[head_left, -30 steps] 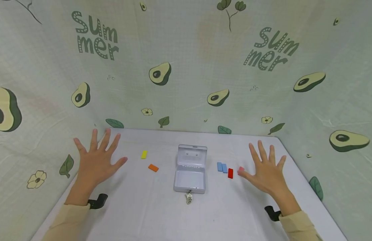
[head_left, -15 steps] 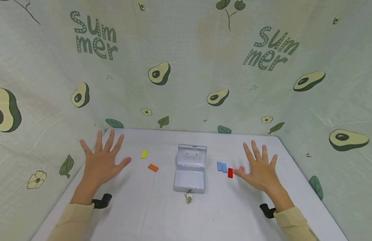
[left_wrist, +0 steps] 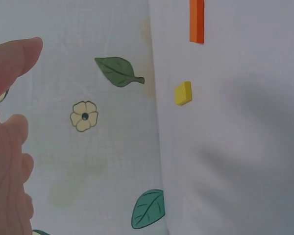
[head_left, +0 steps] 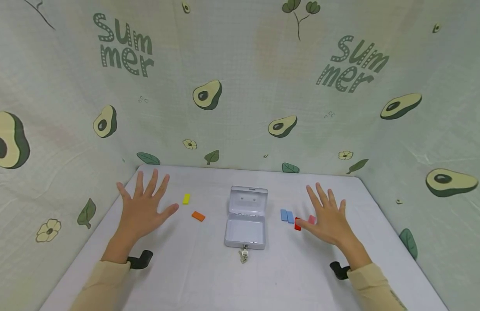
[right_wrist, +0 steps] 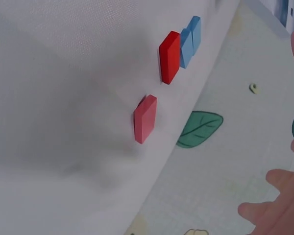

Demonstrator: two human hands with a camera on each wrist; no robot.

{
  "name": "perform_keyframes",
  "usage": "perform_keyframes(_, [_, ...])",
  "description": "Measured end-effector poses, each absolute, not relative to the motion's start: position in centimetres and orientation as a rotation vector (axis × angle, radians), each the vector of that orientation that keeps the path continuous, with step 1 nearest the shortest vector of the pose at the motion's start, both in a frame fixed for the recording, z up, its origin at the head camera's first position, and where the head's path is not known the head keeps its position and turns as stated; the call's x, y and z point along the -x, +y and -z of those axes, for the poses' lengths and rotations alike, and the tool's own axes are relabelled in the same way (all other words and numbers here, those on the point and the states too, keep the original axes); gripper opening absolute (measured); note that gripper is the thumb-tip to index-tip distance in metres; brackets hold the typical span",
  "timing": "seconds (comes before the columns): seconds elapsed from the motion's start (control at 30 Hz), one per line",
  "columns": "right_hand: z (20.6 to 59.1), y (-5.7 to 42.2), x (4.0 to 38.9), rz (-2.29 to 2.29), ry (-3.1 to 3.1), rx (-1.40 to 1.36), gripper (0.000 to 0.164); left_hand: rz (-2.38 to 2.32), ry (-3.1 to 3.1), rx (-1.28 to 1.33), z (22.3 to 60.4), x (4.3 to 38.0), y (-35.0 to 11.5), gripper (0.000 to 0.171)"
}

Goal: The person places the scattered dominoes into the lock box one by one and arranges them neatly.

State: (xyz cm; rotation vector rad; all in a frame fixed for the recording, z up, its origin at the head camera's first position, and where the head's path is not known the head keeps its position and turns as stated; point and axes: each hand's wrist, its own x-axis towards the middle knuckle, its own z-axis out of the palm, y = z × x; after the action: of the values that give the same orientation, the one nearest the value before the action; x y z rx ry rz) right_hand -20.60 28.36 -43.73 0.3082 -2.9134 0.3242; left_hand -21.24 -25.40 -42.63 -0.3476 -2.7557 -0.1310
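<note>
My left hand (head_left: 143, 212) is held over the left part of the table with its fingers spread, holding nothing. Nearest to it lie a yellow block (head_left: 186, 198) and an orange block (head_left: 198, 216), both flat and rectangular. My right hand (head_left: 328, 220), also spread and holding nothing, is over the right side. Its thumb overlaps a red block (right_wrist: 170, 57) in the head view, and a pink block (right_wrist: 145, 119) lies close by. Two light blue blocks (head_left: 287, 216) sit side by side left of the red one. Between the hands a small pale metal cash box (head_left: 245, 231) stands with its lid raised.
Keys (head_left: 244, 255) hang at the lock on the front of the cash box. A white cloth covers the table (head_left: 224, 280). Behind and along both sides rises a curtain (head_left: 244, 65) printed with avocados, leaves and lettering.
Both hands have moved inward toward the cash box, the left one to the right and the right one to the left. Blocks and box have stayed in place.
</note>
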Motion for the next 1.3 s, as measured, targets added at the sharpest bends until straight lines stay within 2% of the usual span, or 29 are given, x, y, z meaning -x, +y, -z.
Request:
perform_keyframes(0.47, [44.6,27.7,21.3,-0.335,-2.917,-0.336,0.104,0.224,-2.809,0.367,43.8,21.4,-23.3,0.099])
perform_keyframes(1.3, [45.2,26.5,22.7,-0.451,-2.887,-0.455,0.103,0.517,-2.802,0.483,45.5,21.0,-20.2,0.091])
